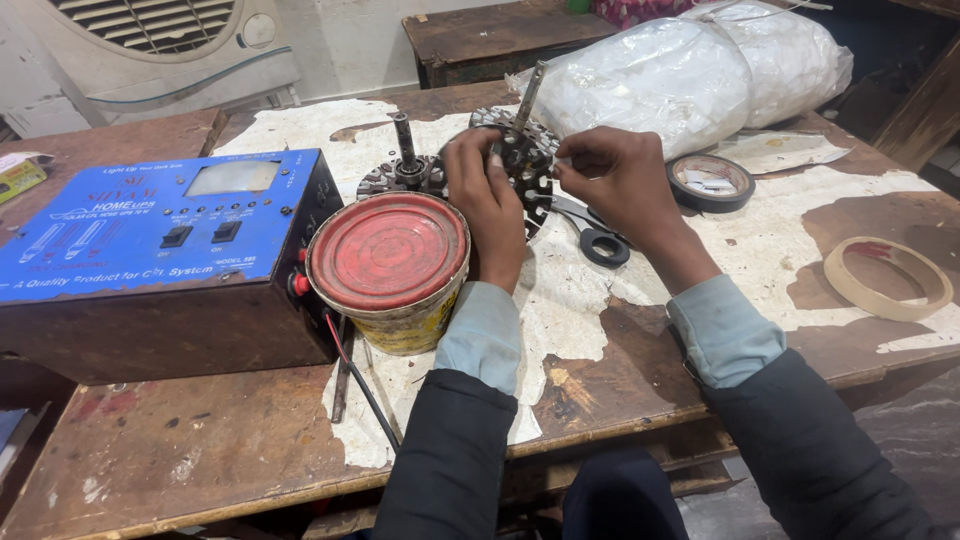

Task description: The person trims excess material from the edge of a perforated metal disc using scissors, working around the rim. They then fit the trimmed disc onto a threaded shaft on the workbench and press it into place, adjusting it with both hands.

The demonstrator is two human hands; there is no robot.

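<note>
Left hand [487, 205] clamps the slotted stator core [520, 160] tilted on the bench, seemingly to steady it; right hand [612, 180] pinches at its rim; a second core [405, 172] lies flat behind the red-lidded tin [388, 265].

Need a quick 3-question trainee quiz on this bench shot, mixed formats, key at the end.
1. True or false: the left hand rests on the slotted round metal core with the tilted shaft.
2. What lies just right of the right hand? A) roll of black tape B) blue box C) red-lidded tin
3. Fill in: the tin with the red lid stands between the blue electrical box and the person's ____ forearm.

Key: 1 true; 2 A; 3 left. Scissors lie under the right wrist, and a second core sits behind the tin.
</note>
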